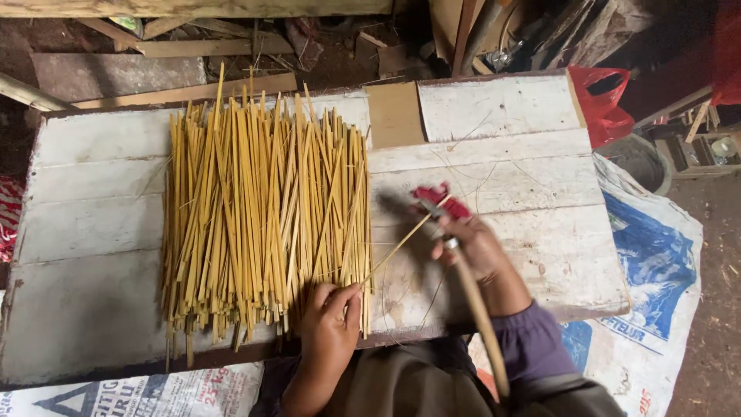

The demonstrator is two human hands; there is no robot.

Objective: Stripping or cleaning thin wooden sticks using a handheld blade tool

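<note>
While the left hand [330,320] pinches 1 bamboo sliver [401,243] beside the strip pile [262,208] on the counter [502,116], the right hand [475,247] grips a long-handled knife [432,208]; a slip risks cutting fingers.

We see a thin yellow bamboo strip [397,247] slanting from our left hand [330,324] up to the long-handled knife [451,251] gripped in our right hand [478,251].
</note>
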